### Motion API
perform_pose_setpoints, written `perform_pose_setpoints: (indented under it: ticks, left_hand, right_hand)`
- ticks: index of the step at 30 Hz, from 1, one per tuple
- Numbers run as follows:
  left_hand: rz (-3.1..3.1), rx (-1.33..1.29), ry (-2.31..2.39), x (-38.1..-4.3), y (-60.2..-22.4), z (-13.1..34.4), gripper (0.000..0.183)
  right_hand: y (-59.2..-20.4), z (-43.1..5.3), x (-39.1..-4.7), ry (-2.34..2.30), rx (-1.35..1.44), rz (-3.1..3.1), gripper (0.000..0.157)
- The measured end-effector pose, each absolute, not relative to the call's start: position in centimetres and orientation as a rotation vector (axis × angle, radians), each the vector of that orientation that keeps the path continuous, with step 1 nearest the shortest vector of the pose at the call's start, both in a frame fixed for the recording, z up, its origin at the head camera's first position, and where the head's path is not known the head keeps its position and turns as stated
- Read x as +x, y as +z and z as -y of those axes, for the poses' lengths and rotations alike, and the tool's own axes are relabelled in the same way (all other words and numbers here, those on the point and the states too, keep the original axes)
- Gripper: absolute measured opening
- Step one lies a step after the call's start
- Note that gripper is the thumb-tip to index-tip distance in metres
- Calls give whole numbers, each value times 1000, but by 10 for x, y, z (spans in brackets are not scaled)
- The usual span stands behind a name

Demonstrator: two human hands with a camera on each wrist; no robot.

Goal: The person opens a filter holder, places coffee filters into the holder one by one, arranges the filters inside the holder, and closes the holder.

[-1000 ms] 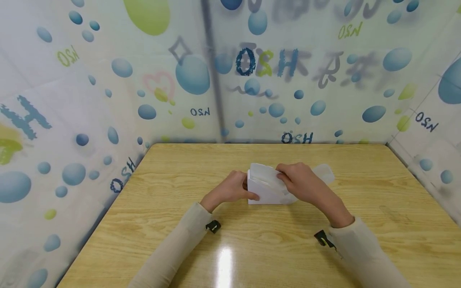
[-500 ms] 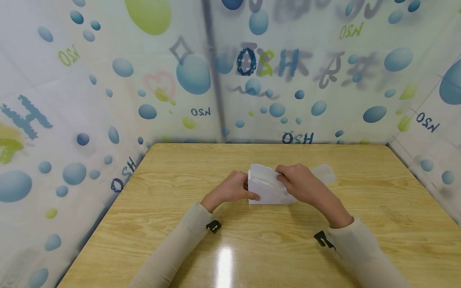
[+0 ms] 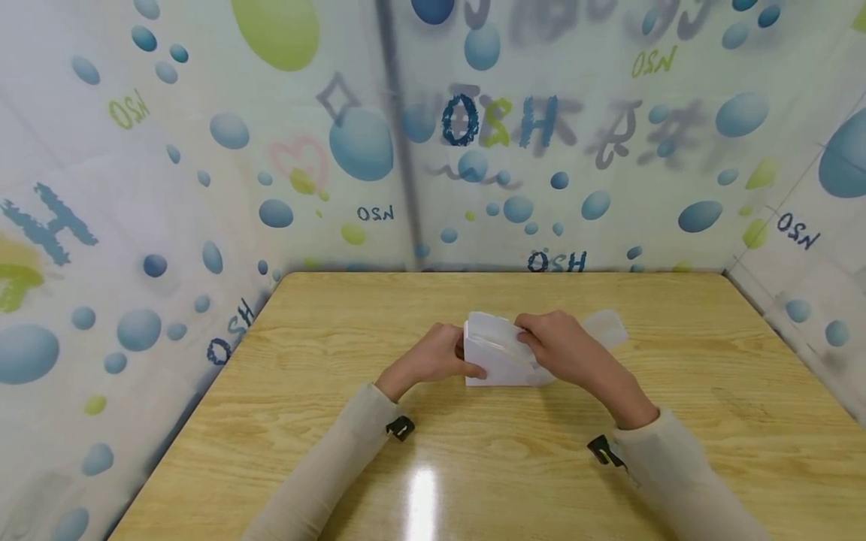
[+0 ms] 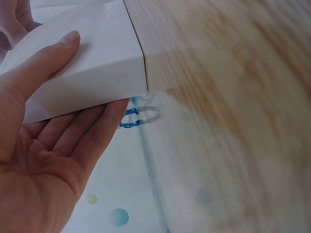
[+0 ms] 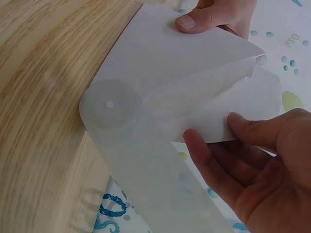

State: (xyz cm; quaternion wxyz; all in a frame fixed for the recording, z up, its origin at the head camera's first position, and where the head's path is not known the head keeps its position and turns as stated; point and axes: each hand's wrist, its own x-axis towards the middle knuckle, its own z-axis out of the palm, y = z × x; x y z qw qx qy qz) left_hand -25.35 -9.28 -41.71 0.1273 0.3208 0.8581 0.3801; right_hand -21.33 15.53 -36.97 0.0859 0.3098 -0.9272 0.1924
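Near the middle of the table, in the head view, a white box with a finely ribbed surface is held between both hands. My left hand grips its left end; in the left wrist view the thumb lies on the ribbed face while the fingers sit on another side. My right hand pinches a white flap along the box's opening, thumb on one side and fingers on the other. A translucent strip with a rounded end is fixed to the box by a small round stud. The box's inside is mostly hidden.
Both hands work over a light wood-grain table. Behind it hangs a white backdrop with blue and green dots. Black clips show by both sleeve cuffs. The strip's free end sticks out past the right hand.
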Motion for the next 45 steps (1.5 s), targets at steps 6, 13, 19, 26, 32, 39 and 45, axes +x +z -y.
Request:
perform_pose_setpoints:
  ticks: [6, 13, 19, 26, 32, 39, 45]
  left_hand:
    - [-2502, 947, 1101, -254, -418, 93, 38]
    - [-2503, 962, 1098, -254, -418, 93, 38]
    - [-2512, 958, 1084, -254, -418, 93, 36]
    - [-2512, 949, 1075, -254, -417, 93, 36]
    - [-2506, 934, 1092, -253, -417, 92, 38]
    - [-2498, 931, 1104, -253, -417, 93, 39]
    - [-2493, 928, 1110, -254, -418, 93, 40]
  right_hand:
    - [-371, -154, -213, 566, 929, 2781, 5]
    - [-372, -153, -213, 573, 915, 2827, 5]
    - [-373, -152, -214, 571, 907, 2862, 7]
    - [-373, -149, -213, 581, 902, 2899, 8]
    - [-373, -150, -214, 559, 928, 2897, 12]
    - [-374, -151, -214, 564, 938, 2916, 15]
    - [-375, -151, -213, 537, 941, 2919, 19]
